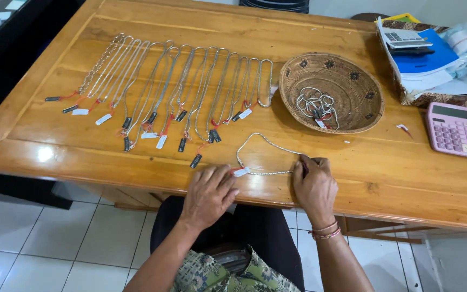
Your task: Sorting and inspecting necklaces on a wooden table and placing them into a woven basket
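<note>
Your polished wooden worktop (320, 178) carries everything here, and its slick, glossy surface is the first risk: anything near its near edge can slide off to the white tiled floor (39, 238) below. Along the far left half lies a long row of silver chains with small black and white tags (179, 92), laid side by side and close together; a careless sweep of your forearm would likely tangle neighbours or mix up their order. Toward the far right sits a round woven basket (331, 92) with a heap of loose silver chains (317, 105) in it, already knotted-looking, so pulling one out fast could drag others with it. By the right edge rests a pink calculator (451, 130), well apart from your work. The looped silver chain with a white tag (268, 157) lies close to the near edge, between your hands. Your left hand (209, 194) rests fingers together, pressing on the tag end of it; your right hand (313, 186) has its grip pinched shut on the other end of the chain. Because that chain sits so near the edge, a tug from either side could kink the links, snap the red tag thread, or pull the loop over the rim into your lap.
</note>
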